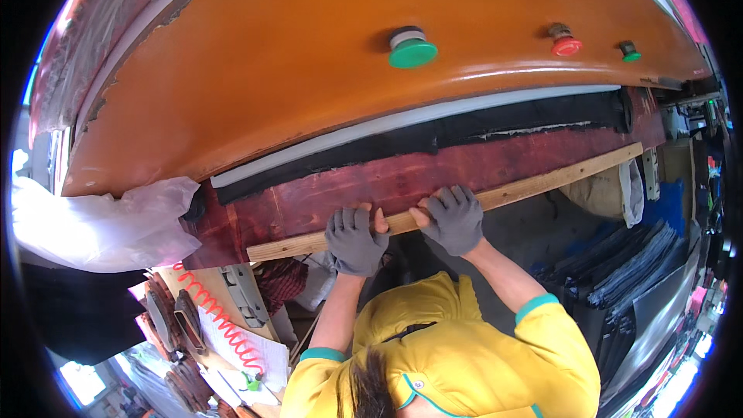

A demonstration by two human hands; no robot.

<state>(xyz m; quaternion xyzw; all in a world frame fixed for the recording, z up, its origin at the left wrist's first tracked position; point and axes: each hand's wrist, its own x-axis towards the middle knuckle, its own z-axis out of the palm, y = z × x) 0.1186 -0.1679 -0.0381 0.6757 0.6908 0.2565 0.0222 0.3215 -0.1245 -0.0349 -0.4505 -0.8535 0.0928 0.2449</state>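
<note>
Well left of the grip lies one crumpled, translucent plastic bag (pixel 108 220), bunched against the left end of the dark red table (pixel 290 205); below it, on the near side, hangs a black cloth (pixel 77 310). Nearer to the left hand, but lower, one red coiled hose (pixel 220 317) runs over a sheet of paper (pixel 267 356), with several dark brown pieces to its left that are too jumbled to count. The left hand (pixel 357 241) and right hand (pixel 455 220), both in grey gloves with some fingertips bare, are clasped over one wooden bar (pixel 401 223) along the table's near edge. The bar is long, narrow and pale brown, with small dark marks; a short length shows left of the grip, a short piece between the hands, and a longer stretch slants up to the right. Just beyond the grip, two strips lie lengthwise, one black (pixel 426 139) and one white (pixel 418 118), and behind them an orange panel (pixel 271 70) closes off the far side. It carries three knobs, two green (pixel 412 53) and one red (pixel 566 46), beyond the right hand. Right of the grip and lower stands a stack of dark folded sheets (pixel 635 271).
</note>
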